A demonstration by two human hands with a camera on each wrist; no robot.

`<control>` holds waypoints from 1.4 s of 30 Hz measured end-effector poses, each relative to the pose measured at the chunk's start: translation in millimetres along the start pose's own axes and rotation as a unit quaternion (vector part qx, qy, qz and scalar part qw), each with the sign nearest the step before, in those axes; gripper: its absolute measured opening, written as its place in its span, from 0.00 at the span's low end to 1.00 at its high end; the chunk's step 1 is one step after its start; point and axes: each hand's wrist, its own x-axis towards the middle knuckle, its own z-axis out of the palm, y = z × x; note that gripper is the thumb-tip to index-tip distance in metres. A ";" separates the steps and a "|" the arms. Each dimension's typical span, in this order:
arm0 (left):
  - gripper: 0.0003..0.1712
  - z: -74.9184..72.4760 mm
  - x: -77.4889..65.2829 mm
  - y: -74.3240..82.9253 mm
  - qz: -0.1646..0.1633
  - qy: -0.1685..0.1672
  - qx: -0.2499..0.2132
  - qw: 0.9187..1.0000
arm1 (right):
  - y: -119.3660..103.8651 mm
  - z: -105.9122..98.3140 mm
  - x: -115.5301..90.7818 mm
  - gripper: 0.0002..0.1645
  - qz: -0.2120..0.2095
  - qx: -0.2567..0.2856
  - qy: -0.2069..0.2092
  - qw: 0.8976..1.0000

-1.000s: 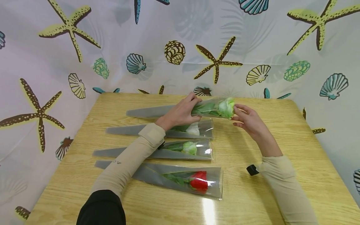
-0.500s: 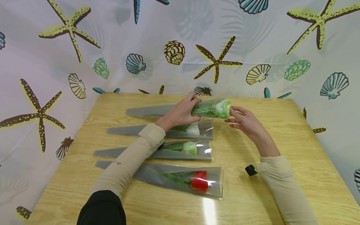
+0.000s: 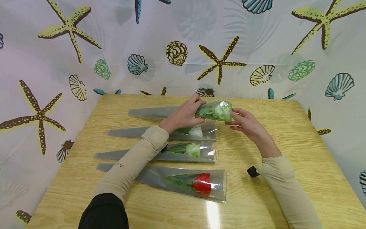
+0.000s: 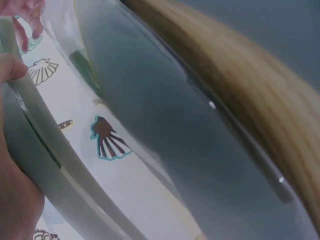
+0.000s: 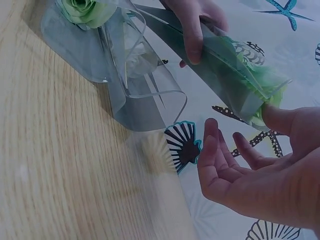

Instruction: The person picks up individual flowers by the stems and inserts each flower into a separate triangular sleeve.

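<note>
My left hand (image 3: 184, 114) grips a grey-backed clear flower sleeve (image 3: 154, 112) around its middle, at the far side of the table. Inside it is a pale green rose (image 3: 222, 113), its bloom at the sleeve's wide right end. My right hand (image 3: 247, 125) is at that end; in the right wrist view its thumb (image 5: 282, 120) presses against the green bloom (image 5: 272, 85) while the other fingers spread loosely below. The left wrist view shows the left hand (image 4: 17, 190) around the grey sleeve (image 4: 55, 160), with another sleeve (image 4: 150, 90) close to the camera.
Below lie three more sleeved flowers in a row on the wooden table (image 3: 257, 203): a white rose (image 3: 196, 130), a pale green rose (image 3: 193, 150) and a red rose (image 3: 202, 184). The left forearm crosses over their sleeves. A shell-and-starfish curtain (image 3: 160, 31) stands behind the table.
My right hand has shifted left, and the green bloom has slid left with it, further into the sleeve's wide end. The left hand keeps its grip in place.
</note>
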 end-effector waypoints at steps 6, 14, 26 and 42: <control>0.34 -0.4 0.3 0.6 0.001 0.002 -0.003 1.000 | 0.6 2.8 3.3 0.44 0.000 -0.007 -0.005 1.000; 0.34 -0.3 -0.1 1.0 0.003 0.000 0.009 1.000 | 0.8 7.9 5.9 0.43 0.001 -0.020 -0.029 0.999; 0.35 3.3 2.1 0.5 0.014 -0.006 0.022 1.000 | 1.6 12.3 13.6 0.41 0.012 -0.038 -0.055 0.998; 0.31 5.1 3.7 7.4 0.038 -0.004 0.031 0.999 | 4.4 14.7 20.9 0.37 0.028 -0.046 -0.066 0.996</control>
